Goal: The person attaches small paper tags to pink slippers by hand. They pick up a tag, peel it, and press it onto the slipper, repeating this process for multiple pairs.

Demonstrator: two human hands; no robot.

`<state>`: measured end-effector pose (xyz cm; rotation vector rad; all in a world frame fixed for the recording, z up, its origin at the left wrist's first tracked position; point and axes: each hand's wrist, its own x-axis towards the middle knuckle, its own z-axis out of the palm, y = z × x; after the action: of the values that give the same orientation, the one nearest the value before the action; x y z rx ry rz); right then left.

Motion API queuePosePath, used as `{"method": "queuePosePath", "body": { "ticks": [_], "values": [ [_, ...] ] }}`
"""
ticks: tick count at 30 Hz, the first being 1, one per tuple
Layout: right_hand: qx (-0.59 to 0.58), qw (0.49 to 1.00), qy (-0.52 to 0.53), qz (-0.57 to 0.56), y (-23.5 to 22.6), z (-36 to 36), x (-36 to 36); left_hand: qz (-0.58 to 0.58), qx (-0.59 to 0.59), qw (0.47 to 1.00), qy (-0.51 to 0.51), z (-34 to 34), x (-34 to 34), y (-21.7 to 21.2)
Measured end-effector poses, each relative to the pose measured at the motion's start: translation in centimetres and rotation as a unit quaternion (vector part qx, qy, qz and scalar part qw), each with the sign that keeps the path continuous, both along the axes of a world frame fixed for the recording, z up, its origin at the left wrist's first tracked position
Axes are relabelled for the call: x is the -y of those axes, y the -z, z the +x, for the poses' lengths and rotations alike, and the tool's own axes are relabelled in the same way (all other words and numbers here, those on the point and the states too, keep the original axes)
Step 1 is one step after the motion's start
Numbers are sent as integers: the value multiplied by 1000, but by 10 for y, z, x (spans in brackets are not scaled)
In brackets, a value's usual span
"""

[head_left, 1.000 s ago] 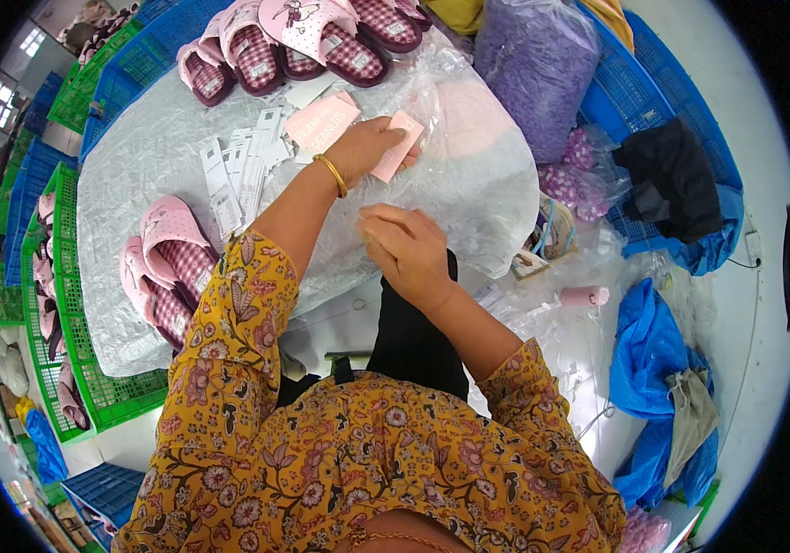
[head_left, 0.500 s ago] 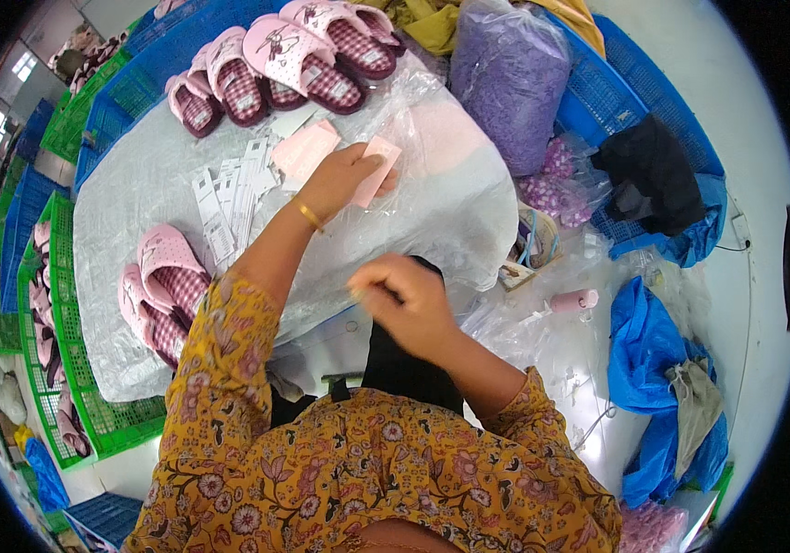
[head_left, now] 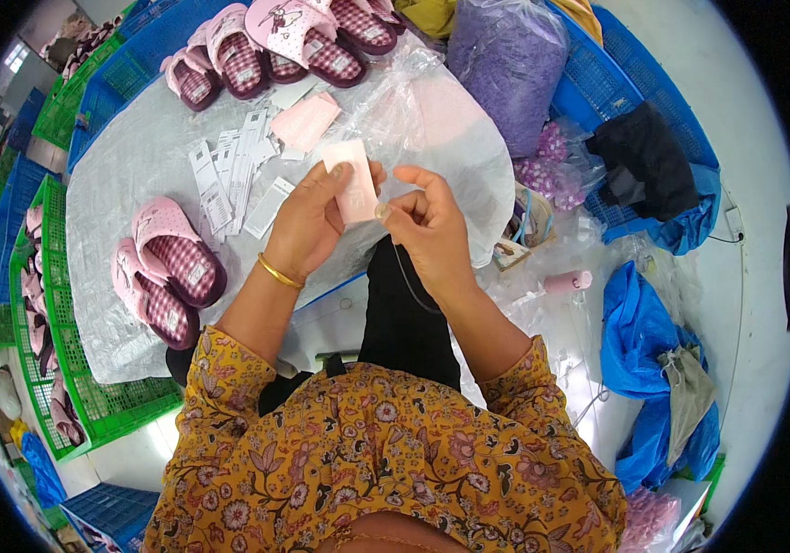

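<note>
My left hand (head_left: 307,226) holds a small pale pink card (head_left: 354,184) upright above the table, thumb across its face. Close to the card's lower right edge, my right hand (head_left: 433,235) has its thumb and fingers drawn together. A thin cord (head_left: 411,278) hangs in a curve below that hand, seemingly gripped in it; the exact grip is hard to see. Beyond the left hand lie a stack of pink cards (head_left: 306,122) and a fan of white printed slips (head_left: 247,166). One pair of pink slippers (head_left: 174,244) with checked insoles rests at the table's left.
More pink slippers (head_left: 238,55) line the far side of the plastic-covered table (head_left: 118,157). Green crates (head_left: 91,396) stand at the left. A purple filled bag (head_left: 505,78), blue crates (head_left: 597,78) and a black cloth (head_left: 643,166) are at the right, with a pink spool (head_left: 568,282) nearer.
My left hand has drawn the pink card back from the stack toward me. The right hand has risen beside the card, and a hanging cord now shows below it.
</note>
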<state>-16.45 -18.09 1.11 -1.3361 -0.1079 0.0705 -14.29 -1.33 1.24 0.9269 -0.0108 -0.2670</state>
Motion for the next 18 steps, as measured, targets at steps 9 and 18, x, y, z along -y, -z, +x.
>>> {"method": "queuePosePath", "body": {
  "ticks": [9,18],
  "values": [
    [-8,1000,-9,1,20,-16,-11,-155,29,985,-73,-13,9,1],
    [-27,999,15,-7,25,-17,-13,-137,36,987,-72,-18,13,3]
  ]
}}
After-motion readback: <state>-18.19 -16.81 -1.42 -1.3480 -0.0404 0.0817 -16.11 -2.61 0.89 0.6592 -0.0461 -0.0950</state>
